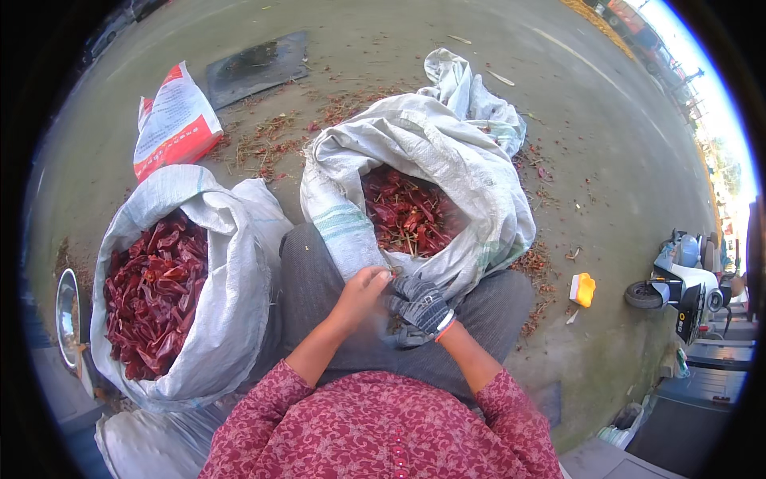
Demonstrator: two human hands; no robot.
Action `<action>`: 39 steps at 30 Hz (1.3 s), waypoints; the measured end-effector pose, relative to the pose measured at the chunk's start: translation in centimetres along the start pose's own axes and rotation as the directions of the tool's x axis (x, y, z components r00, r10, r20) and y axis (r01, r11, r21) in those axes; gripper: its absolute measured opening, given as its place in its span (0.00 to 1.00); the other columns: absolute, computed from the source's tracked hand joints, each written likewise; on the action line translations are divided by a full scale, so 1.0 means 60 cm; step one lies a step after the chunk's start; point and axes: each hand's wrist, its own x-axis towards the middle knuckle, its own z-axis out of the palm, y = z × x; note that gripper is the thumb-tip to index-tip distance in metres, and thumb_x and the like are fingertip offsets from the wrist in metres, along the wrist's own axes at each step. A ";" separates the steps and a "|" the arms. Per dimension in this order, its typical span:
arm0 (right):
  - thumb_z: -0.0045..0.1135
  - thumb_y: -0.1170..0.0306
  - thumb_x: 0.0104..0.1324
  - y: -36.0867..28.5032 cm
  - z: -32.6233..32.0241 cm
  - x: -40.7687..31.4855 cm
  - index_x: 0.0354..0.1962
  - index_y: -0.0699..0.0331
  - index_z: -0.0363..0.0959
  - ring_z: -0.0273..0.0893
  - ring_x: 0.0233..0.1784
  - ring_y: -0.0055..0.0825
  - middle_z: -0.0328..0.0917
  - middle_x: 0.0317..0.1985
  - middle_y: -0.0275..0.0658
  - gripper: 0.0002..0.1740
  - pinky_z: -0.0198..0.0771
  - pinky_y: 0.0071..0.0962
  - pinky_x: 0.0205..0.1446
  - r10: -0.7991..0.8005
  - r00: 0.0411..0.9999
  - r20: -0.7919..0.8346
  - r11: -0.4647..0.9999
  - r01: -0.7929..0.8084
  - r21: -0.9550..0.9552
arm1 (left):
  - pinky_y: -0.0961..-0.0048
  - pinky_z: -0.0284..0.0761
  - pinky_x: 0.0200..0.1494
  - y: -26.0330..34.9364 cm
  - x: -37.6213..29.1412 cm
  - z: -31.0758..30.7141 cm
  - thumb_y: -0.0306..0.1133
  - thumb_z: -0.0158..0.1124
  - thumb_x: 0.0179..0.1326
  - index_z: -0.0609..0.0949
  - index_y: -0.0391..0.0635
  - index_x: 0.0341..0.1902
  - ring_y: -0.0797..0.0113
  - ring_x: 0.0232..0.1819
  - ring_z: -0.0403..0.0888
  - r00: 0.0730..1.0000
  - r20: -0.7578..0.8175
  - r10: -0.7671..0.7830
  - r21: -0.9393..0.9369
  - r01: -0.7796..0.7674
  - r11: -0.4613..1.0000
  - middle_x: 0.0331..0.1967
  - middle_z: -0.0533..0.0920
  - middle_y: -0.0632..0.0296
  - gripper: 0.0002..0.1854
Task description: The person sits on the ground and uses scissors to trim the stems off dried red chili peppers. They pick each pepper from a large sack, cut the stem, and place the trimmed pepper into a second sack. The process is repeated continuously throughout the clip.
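Observation:
My bare left hand (pixel 362 296) and my gloved right hand (pixel 421 304) meet over my lap, at the near rim of a white woven sack (pixel 419 129). The left thumb and fingers are drawn together; whether something small is between them is too blurred to tell. A grey-and-black knitted glove covers the right hand, its fingers bent toward the left. Dried red chili peppers (pixel 413 215), several with stems, lie inside this sack. On my left, a second white woven sack (pixel 239 287) with a rolled-down rim holds dark red dried chilies (pixel 158 293).
Stems and chili bits (pixel 269 141) litter the concrete beyond the sacks. A red-and-white printed bag (pixel 176 126) and a dark flat mat (pixel 257 66) lie ahead left. A yellow-and-white object (pixel 582 290) sits at right, before a parked scooter (pixel 682 281). A metal basin (pixel 67 317) stands far left.

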 end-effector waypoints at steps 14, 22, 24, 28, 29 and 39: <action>0.66 0.62 0.57 0.198 0.020 0.137 0.51 0.70 0.73 0.81 0.38 0.35 0.83 0.37 0.47 0.28 0.75 0.31 0.44 0.406 0.858 -0.314 0.882 -0.278 0.381 | 0.79 0.72 0.25 0.000 -0.021 -0.023 0.38 0.52 0.69 0.77 0.40 0.42 0.77 0.23 0.76 0.948 0.125 -0.293 -0.299 0.318 0.900 0.29 0.79 0.64 0.13; 0.61 0.64 0.61 0.073 -0.009 0.045 0.45 0.66 0.76 0.79 0.38 0.26 0.82 0.36 0.42 0.18 0.72 0.26 0.43 0.120 0.989 -0.084 0.850 -0.059 0.523 | 0.77 0.74 0.29 0.026 0.029 0.028 0.40 0.52 0.70 0.73 0.41 0.56 0.74 0.31 0.79 0.989 0.082 -0.123 -0.173 0.135 0.976 0.39 0.79 0.62 0.18; 0.60 0.65 0.62 0.061 -0.005 0.037 0.45 0.67 0.76 0.81 0.42 0.32 0.82 0.39 0.44 0.17 0.73 0.28 0.47 -0.068 0.997 -0.047 0.969 0.077 0.235 | 0.77 0.74 0.28 0.019 0.037 0.033 0.39 0.51 0.70 0.73 0.40 0.57 0.74 0.30 0.78 0.993 0.092 -0.072 -0.087 0.080 0.993 0.37 0.79 0.62 0.18; 0.61 0.66 0.60 0.068 -0.036 0.075 0.50 0.65 0.74 0.80 0.41 0.37 0.81 0.38 0.46 0.21 0.74 0.29 0.47 0.228 0.972 -0.058 0.887 -0.183 0.425 | 0.79 0.71 0.25 0.025 0.020 0.016 0.38 0.51 0.70 0.75 0.40 0.51 0.76 0.25 0.75 0.983 0.034 -0.179 -0.339 0.180 0.923 0.30 0.78 0.64 0.15; 0.60 0.67 0.60 0.114 -0.017 0.099 0.55 0.60 0.71 0.80 0.45 0.39 0.79 0.45 0.49 0.24 0.74 0.33 0.49 0.239 0.959 -0.152 0.933 -0.184 0.310 | 0.79 0.70 0.24 0.020 0.019 0.008 0.37 0.51 0.70 0.76 0.40 0.48 0.76 0.23 0.74 0.982 0.045 -0.185 -0.325 0.190 0.927 0.28 0.77 0.65 0.14; 0.59 0.67 0.59 0.200 -0.008 0.165 0.46 0.56 0.77 0.74 0.50 0.47 0.75 0.49 0.52 0.16 0.70 0.39 0.53 0.187 0.935 -0.303 0.979 -0.204 -0.026 | 0.81 0.64 0.22 0.020 0.006 -0.011 0.35 0.54 0.68 0.78 0.41 0.40 0.80 0.19 0.68 0.976 0.094 -0.195 -0.270 0.214 0.939 0.21 0.73 0.69 0.10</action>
